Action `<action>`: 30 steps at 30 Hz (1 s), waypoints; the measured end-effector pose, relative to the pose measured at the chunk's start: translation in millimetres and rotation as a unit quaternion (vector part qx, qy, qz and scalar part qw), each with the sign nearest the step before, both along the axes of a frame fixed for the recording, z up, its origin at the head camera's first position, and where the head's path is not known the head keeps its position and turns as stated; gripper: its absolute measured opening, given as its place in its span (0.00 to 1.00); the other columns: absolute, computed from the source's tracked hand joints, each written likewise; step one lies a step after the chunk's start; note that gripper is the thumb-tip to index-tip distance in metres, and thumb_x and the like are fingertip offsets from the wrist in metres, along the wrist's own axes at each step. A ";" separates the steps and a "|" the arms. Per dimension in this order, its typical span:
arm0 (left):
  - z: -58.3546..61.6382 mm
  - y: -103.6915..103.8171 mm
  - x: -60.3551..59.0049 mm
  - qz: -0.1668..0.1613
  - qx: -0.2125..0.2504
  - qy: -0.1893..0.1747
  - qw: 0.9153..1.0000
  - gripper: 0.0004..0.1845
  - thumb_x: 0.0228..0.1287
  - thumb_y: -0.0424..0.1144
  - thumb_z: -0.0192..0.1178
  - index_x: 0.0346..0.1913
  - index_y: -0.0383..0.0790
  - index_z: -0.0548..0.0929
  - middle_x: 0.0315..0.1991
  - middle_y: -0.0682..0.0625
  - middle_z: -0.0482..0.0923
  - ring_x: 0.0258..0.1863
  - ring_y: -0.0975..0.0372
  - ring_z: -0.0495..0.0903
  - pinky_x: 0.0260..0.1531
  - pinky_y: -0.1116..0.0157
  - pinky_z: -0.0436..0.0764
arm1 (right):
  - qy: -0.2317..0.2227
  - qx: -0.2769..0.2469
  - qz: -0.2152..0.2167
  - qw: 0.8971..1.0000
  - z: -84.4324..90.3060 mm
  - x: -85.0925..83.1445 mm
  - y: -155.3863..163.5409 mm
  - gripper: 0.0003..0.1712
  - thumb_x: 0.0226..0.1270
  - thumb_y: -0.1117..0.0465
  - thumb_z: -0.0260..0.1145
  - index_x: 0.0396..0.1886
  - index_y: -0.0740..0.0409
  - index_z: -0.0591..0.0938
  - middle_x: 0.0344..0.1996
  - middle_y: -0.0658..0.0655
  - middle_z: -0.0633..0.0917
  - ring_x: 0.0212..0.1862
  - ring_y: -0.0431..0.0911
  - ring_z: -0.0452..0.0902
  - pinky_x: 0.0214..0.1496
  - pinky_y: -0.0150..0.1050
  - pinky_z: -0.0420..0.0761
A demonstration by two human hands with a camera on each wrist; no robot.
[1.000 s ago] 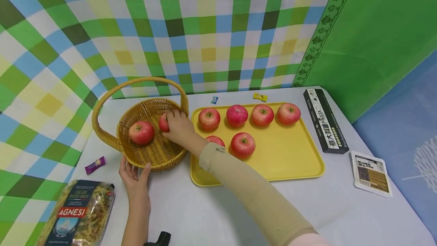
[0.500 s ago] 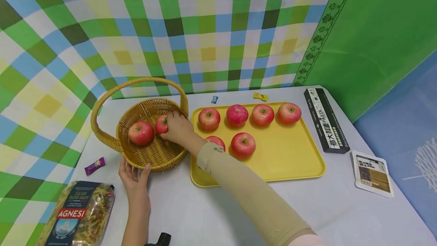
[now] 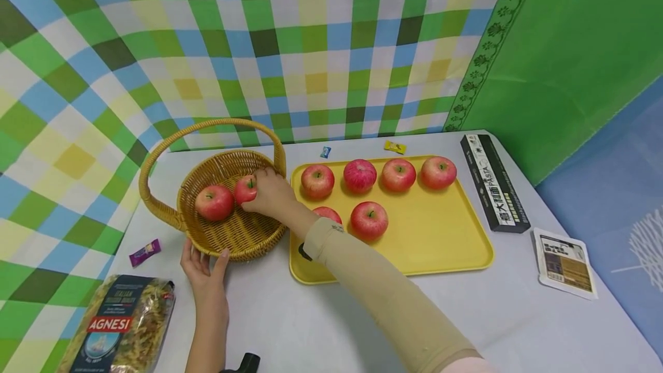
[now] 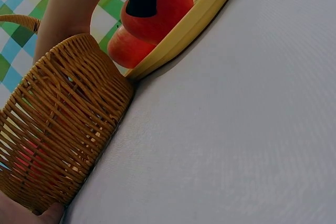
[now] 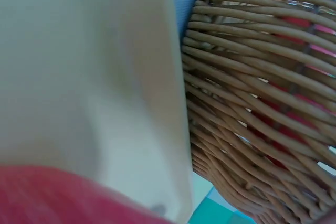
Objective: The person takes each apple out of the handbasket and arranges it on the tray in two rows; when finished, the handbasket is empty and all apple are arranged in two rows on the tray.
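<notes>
A wicker basket (image 3: 233, 240) with a tall arched handle stands on the left of the table. My left hand (image 3: 204, 275) holds its near lower side; in the left wrist view the thumb (image 4: 52, 213) lies against the weave. Reaching into the basket, my right hand (image 3: 271, 193) grips a red apple (image 3: 246, 190), whose right part the fingers cover. Close beside it in the basket is another apple (image 3: 214, 202). The right wrist view is mostly filled by a blurred pale surface, with the basket's woven wall (image 5: 252, 87) alongside.
Right of the basket lies a yellow tray (image 3: 440, 235) with several apples (image 3: 369, 220), one partly behind my right arm. A pasta bag (image 3: 119, 327), purple candy (image 3: 145, 252), black pasta box (image 3: 494, 183) and flat white packet (image 3: 563, 263) lie around. Small wrapped candies (image 3: 395, 147) sit behind the tray.
My right hand and its apple have shifted slightly left inside the basket, closer to the other apple. The left hand and basket stay in place.
</notes>
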State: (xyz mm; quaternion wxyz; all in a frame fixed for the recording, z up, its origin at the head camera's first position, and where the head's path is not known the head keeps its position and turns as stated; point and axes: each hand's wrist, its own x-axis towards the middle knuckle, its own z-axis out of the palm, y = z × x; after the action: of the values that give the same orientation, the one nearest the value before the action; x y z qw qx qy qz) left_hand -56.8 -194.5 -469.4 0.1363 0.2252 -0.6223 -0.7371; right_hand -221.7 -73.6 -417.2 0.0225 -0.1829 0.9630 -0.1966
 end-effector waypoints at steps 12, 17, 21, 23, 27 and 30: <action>0.3 -0.2 0.1 0.000 0.001 -0.011 1.000 0.45 0.68 0.37 0.59 0.74 0.65 0.39 0.77 0.57 0.35 0.75 0.60 0.38 0.71 0.61 0.49 | 0.007 -0.115 0.021 0.993 32.5 22.5 26.5 0.44 0.48 0.39 0.74 0.63 0.55 0.72 0.55 0.53 0.75 0.54 0.44 0.72 0.53 0.36 0.78; 1.3 0.2 0.2 0.002 -0.002 -0.015 1.000 0.45 0.68 0.39 0.60 0.74 0.65 0.40 0.77 0.57 0.35 0.75 0.61 0.38 0.71 0.61 0.48 | -0.011 -0.174 0.015 0.984 53.5 38.1 48.1 0.46 0.48 0.39 0.74 0.64 0.52 0.70 0.56 0.51 0.72 0.53 0.43 0.70 0.49 0.37 0.80; 0.3 -0.1 0.4 0.004 0.001 -0.014 1.000 0.45 0.68 0.39 0.60 0.74 0.64 0.40 0.77 0.57 0.35 0.75 0.61 0.38 0.71 0.62 0.48 | -0.014 -0.205 0.005 0.979 65.6 49.4 71.0 0.46 0.48 0.40 0.74 0.65 0.50 0.68 0.58 0.49 0.71 0.55 0.42 0.69 0.48 0.39 0.80; -0.7 -0.4 0.3 0.003 0.003 -0.011 1.000 0.45 0.68 0.39 0.60 0.74 0.64 0.40 0.77 0.57 0.35 0.75 0.61 0.38 0.71 0.62 0.48 | -0.007 -0.217 0.002 0.976 70.3 54.5 85.1 0.46 0.48 0.41 0.75 0.65 0.50 0.68 0.58 0.48 0.70 0.55 0.41 0.69 0.48 0.39 0.81; -2.7 -1.5 0.5 -0.001 0.001 -0.011 1.000 0.45 0.68 0.39 0.60 0.74 0.65 0.40 0.77 0.58 0.36 0.75 0.61 0.39 0.71 0.63 0.50 | 0.014 -0.243 -0.006 0.970 76.4 64.1 117.2 0.45 0.48 0.44 0.76 0.65 0.50 0.68 0.59 0.48 0.70 0.55 0.41 0.69 0.49 0.38 0.81; -3.2 -1.7 0.4 -0.001 0.000 -0.011 1.000 0.45 0.68 0.39 0.60 0.74 0.65 0.40 0.77 0.58 0.36 0.75 0.61 0.39 0.71 0.63 0.49 | 0.030 -0.264 -0.017 0.964 78.7 70.2 142.7 0.45 0.49 0.46 0.77 0.65 0.52 0.68 0.59 0.50 0.70 0.54 0.42 0.69 0.51 0.40 0.80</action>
State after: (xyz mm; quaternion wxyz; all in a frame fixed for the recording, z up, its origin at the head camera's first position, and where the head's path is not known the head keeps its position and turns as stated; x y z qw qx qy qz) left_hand -56.3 -196.2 -472.6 0.1290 0.2330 -0.6238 -0.7348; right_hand -151.5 69.2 -338.6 -0.0586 -0.1717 0.8804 -0.4382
